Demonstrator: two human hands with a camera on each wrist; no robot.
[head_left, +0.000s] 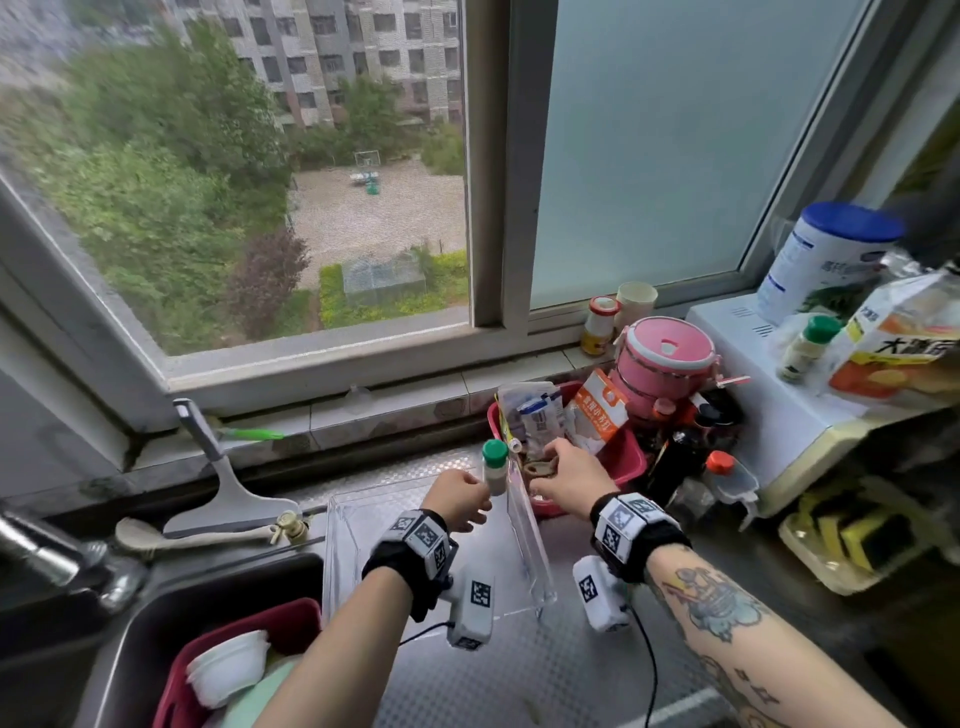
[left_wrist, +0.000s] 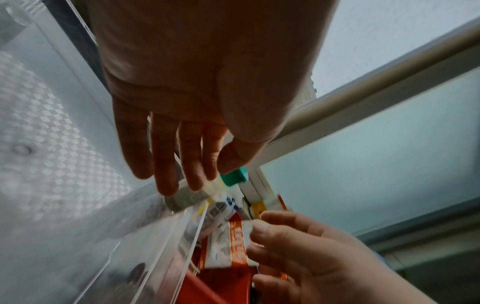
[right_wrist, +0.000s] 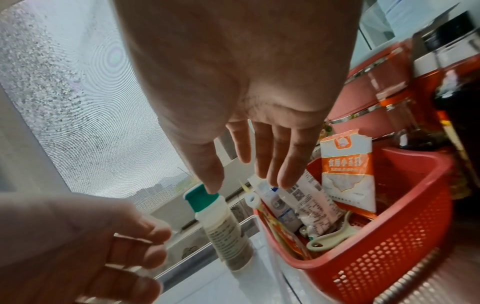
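Hovering loose and seemingly empty, left hand (head_left: 457, 499) and right hand (head_left: 566, 470) flank one green-capped bottle (head_left: 494, 467).

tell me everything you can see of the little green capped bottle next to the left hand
The green-capped bottle is small and slim, seemingly translucent white plastic, with a teal-green cap, a white collar and a label of print too fine to read. Its contents look grey-brown. Capped, it stands almost upright, leaning slightly, apparently in the far right corner of the clear bin, beside the red basket. The left hand is close, but the right wrist view shows a gap between its fingers and the bottle.
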